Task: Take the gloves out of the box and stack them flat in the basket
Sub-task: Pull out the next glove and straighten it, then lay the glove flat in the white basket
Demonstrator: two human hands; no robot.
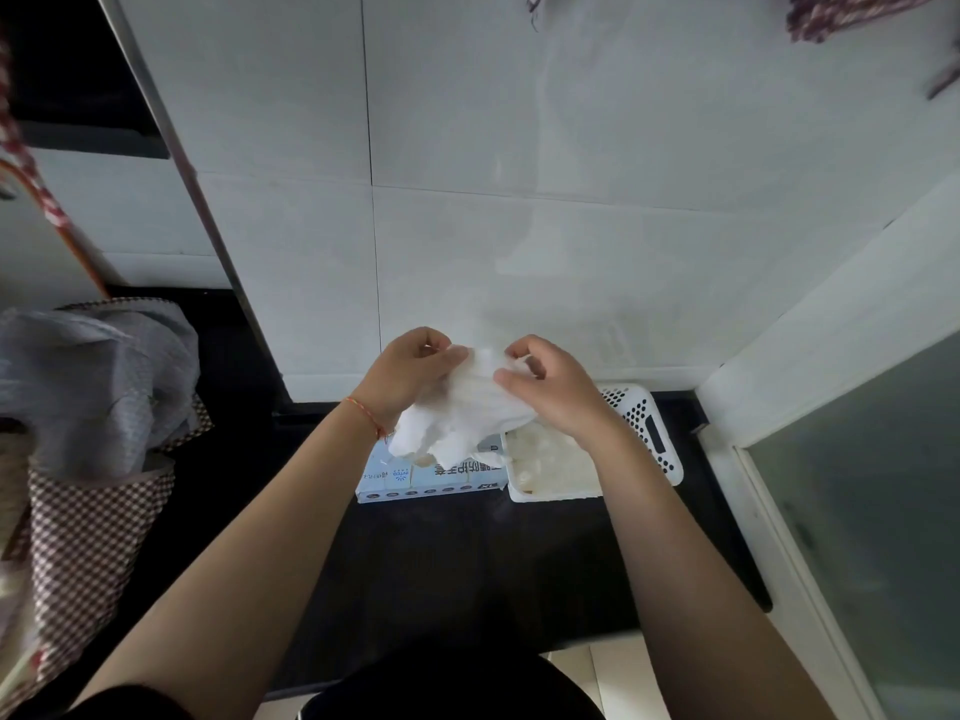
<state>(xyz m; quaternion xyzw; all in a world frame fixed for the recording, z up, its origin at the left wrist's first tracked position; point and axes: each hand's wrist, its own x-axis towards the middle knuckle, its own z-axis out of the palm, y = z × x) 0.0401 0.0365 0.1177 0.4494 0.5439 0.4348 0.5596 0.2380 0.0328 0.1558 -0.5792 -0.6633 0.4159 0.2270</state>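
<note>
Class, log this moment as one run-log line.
left hand: holds glove | right hand: pinches glove | basket: gloves inside

box top: small blue logo with tiny lettering, too small to read
box top, right part: large dark Chinese characters, upside down from here, partly covered, not legible
box near side: row of small round icons, unreadable
</note>
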